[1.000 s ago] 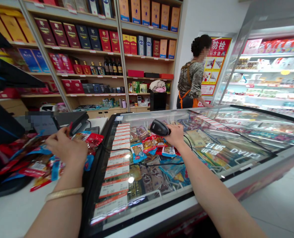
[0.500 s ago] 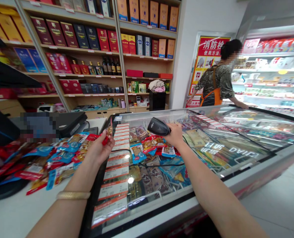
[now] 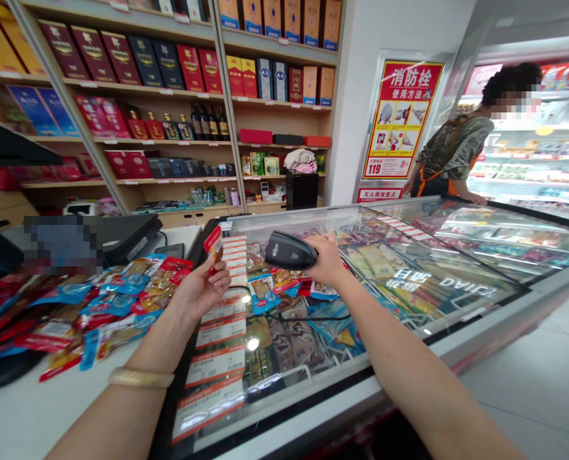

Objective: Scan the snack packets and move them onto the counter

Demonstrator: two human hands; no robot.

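Between the thumb and fingers of my left hand [image 3: 204, 286] is a small red snack packet [image 3: 214, 246], held upright above the freezer's left edge. My right hand [image 3: 327, 259] is wrapped round a black barcode scanner [image 3: 290, 250], whose head points left toward the packet. Below the scanner, several red and blue snack packets [image 3: 264, 294] lie on the glass freezer top, with a black cable [image 3: 308, 319] beside them. A large pile of similar packets [image 3: 119, 300] covers the counter to the left of my left hand.
The glass-topped freezer [image 3: 313, 418] stretches away to the right. A person [image 3: 450, 150] in an orange apron leans at its far side. Behind are shelves of boxes and bottles [image 3: 164, 89]. A black machine [image 3: 126, 239] stands on the counter [image 3: 6, 415].
The scanner has moved left, and its head has turned more toward the packet. The packet now shows its red face more fully. The person behind the freezer has moved right.
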